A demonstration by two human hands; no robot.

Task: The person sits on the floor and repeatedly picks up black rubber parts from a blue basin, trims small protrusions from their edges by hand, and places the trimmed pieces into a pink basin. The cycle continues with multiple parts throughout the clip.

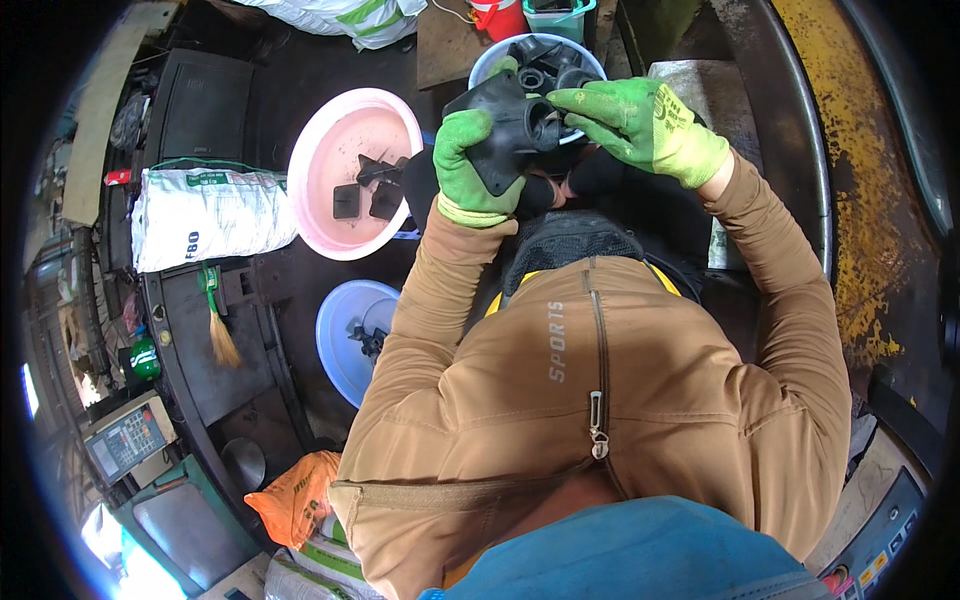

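Note:
A black moulded part (pixel 500 135) with a flat flange and a round hollow neck is held up in front of me. My left hand (pixel 470 170), in a green glove, is wrapped round its flange end. At the neck's open end are the closed fingertips of my right hand (pixel 645 125), also gloved in green; whatever they pinch is too small to make out. Just beyond both hands stands a pale bucket (pixel 535 39) piled with similar black parts (pixel 575 70). The held part and my right hand hide some of that bucket.
Left of my hands, a pink basin (pixel 302 185) holds a few flat black pieces (pixel 346 201). A blue basin (pixel 340 310) nearer me holds small black scraps (pixel 370 340). A white sack (pixel 215 215) and a hand broom (pixel 222 335) lie farther left. Worn yellow metal (pixel 845 150) runs along the right.

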